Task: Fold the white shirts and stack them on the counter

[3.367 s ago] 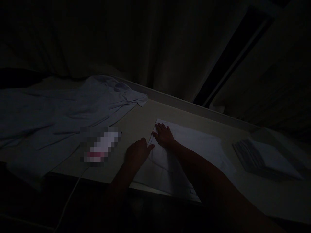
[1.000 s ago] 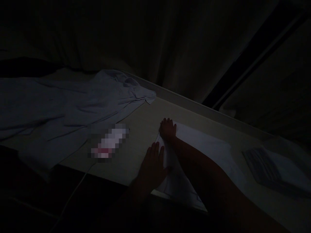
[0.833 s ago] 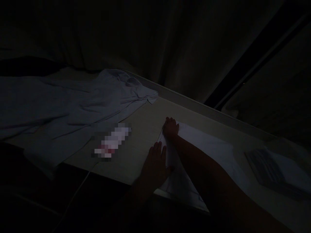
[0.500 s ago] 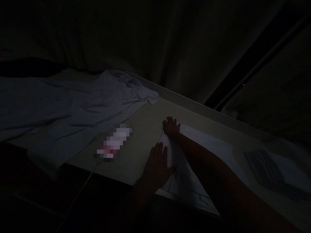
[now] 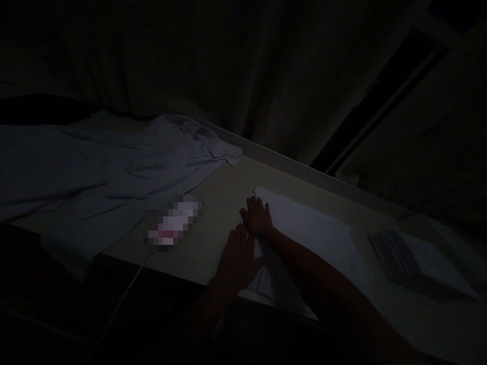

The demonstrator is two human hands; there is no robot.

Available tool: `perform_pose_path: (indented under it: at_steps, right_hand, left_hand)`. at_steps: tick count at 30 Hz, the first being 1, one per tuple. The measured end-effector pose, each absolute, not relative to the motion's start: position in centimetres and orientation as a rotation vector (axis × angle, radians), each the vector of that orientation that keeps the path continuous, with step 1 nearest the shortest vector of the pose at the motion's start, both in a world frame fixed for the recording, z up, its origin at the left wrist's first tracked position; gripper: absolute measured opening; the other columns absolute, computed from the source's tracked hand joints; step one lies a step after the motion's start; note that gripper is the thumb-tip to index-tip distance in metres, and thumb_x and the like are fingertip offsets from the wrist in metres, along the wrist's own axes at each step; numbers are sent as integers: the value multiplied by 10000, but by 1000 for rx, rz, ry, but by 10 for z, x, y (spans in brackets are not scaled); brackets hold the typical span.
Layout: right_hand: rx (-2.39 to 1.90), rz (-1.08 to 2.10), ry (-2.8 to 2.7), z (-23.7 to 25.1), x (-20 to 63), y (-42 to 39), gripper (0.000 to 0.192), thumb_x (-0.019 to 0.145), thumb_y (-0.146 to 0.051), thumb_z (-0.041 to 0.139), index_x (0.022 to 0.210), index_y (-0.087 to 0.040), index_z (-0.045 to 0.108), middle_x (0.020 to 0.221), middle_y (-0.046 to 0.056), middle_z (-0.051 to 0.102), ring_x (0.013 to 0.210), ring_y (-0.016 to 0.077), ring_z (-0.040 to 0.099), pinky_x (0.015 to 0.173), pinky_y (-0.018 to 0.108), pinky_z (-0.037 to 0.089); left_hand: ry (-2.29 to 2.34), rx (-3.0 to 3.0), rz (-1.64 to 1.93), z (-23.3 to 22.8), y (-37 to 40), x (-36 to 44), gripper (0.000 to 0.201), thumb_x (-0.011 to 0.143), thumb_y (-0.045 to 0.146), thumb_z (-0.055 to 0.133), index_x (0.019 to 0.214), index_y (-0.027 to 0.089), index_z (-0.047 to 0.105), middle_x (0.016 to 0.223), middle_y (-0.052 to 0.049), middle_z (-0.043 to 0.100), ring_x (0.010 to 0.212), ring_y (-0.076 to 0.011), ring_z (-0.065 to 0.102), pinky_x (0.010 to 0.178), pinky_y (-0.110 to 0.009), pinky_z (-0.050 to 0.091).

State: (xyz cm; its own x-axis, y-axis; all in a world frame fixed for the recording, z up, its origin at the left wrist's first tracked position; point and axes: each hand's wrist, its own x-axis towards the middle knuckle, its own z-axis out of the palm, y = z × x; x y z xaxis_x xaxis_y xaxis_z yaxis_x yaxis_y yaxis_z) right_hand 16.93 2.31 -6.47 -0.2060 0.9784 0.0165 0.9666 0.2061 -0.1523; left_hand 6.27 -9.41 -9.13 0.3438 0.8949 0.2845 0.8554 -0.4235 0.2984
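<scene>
Both hands' grip open flat: left hand (image 5: pixel 239 256), right hand (image 5: pixel 257 217) pressing white folded cloth (image 5: pixel 315 238).

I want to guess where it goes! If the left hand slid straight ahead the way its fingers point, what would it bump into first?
Probably the right hand: the left hand lies flat, fingers pointing up toward it, almost touching, in dim light.

A dim home room: curtains (image 5: pixel 213 66) behind a table (image 5: pixel 224 203) with a spread shirt (image 5: pixel 114 162) and folded cloths (image 5: pixel 414 258)
</scene>
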Motion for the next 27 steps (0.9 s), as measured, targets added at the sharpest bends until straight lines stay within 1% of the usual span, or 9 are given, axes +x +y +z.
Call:
perform_pose_path:
  at_steps: [4, 7, 10, 12, 15, 18, 20, 24, 27]
  right_hand:
    - [-1900, 153, -2323, -64, 170, 20, 654, 991, -560, 153, 1518, -181, 228, 1595, 88, 163, 1468, 254, 80, 1155, 517, 51]
    - [-1874, 200, -2314, -60, 170, 20, 640, 993, -557, 176, 1514, -193, 242, 1594, 85, 168, 1469, 253, 75, 1155, 524, 49]
    - [-1843, 357, -2300, -41, 175, 18, 610, 997, -539, 220, 1511, -211, 253, 1592, 84, 178, 1468, 264, 87, 1144, 539, 116]
    - [-1800, 369, -2263, -23, 184, 4, 610, 1005, -522, 212, 1528, -209, 192, 1598, 82, 149, 1471, 247, 66, 1147, 526, 135]
    - [-1600, 209, -2347, -5, 217, -45, 631, 1001, -519, 255, 1541, -216, 133, 1604, 61, 110, 1474, 212, 18, 1171, 504, 65]
    - [-1510, 114, -2473, -9, 271, -121, 612, 974, -483, 390, 1524, -277, 220, 1599, 43, 134, 1474, 240, 29, 1169, 544, 29]
    - [-1605, 158, -2455, -22, 311, -172, 620, 943, -446, 470, 1509, -284, 277, 1584, 65, 192, 1469, 275, 69, 1161, 578, 59]
    - [-1861, 222, -2149, -48, 385, -251, 611, 924, -419, 507, 1494, -311, 317, 1559, 83, 253, 1456, 290, 145, 1154, 605, 113]
    - [-1925, 244, -1950, -57, 427, -285, 586, 902, -400, 538, 1462, -348, 371, 1532, 59, 326, 1442, 276, 212, 1162, 590, 136]
  left_hand:
    - [1598, 2528, 619, -95, -112, 51, 824, 875, 641, 347, 1481, 86, 284, 1573, -192, 215, 1476, -310, 94, 1185, -502, 135]
    - [1582, 2576, 579, -98, -124, 41, 782, 886, 612, 354, 1492, 124, 276, 1591, -167, 167, 1477, -306, 85, 1184, -497, 145]
    - [1570, 2622, 529, -96, -127, 37, 768, 891, 606, 346, 1487, 125, 292, 1582, -173, 194, 1472, -308, 118, 1179, -498, 165]
    - [1577, 2646, 513, -95, -126, 37, 769, 888, 611, 350, 1479, 119, 310, 1574, -181, 216, 1466, -313, 146, 1174, -502, 179]
    - [1592, 2677, 491, -94, -122, 39, 761, 887, 608, 358, 1468, 116, 337, 1563, -183, 246, 1458, -316, 183, 1169, -511, 189]
    - [1591, 2715, 424, -95, -118, 39, 746, 893, 600, 348, 1457, 112, 362, 1555, -185, 258, 1452, -321, 199, 1164, -517, 201]
    - [1577, 2743, 352, -95, -116, 39, 747, 898, 601, 328, 1461, 111, 356, 1558, -181, 246, 1452, -320, 195, 1160, -512, 215]
    - [1588, 2793, 187, -90, -112, 37, 766, 895, 595, 312, 1464, 84, 340, 1553, -194, 240, 1445, -321, 215, 1148, -508, 243]
    - [1534, 2882, -31, -83, -110, 31, 588, 887, 453, 359, 1392, 180, 486, 1538, -149, 300, 1431, -341, 246, 1120, -564, 249]
